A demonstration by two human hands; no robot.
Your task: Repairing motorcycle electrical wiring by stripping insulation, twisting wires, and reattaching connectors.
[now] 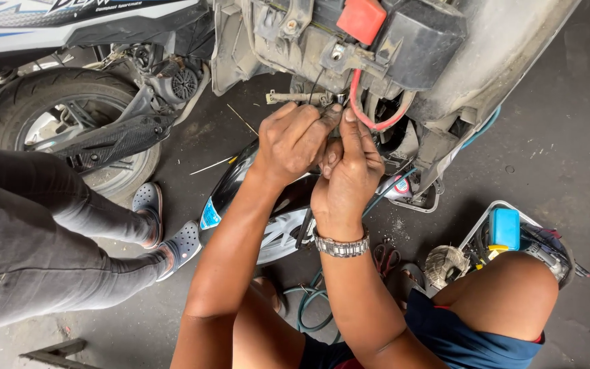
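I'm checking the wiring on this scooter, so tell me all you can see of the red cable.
The red cable is a thick, glossy, rubber-like lead. It drops from under the red cap on the exposed front housing, loops down and curves right toward the black cavity. The right hand has its fingertips at the loop's lower left; the left hand works beside it.

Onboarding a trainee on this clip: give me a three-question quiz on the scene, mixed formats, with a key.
1. True or false: the left hand and right hand touch each other beside the red cable.
2. What is on the right wrist? A) metal watch B) cloth band C) nothing
3. Fill in: the box by the person's knee is coloured ____.

Key: 1 true; 2 A; 3 blue.
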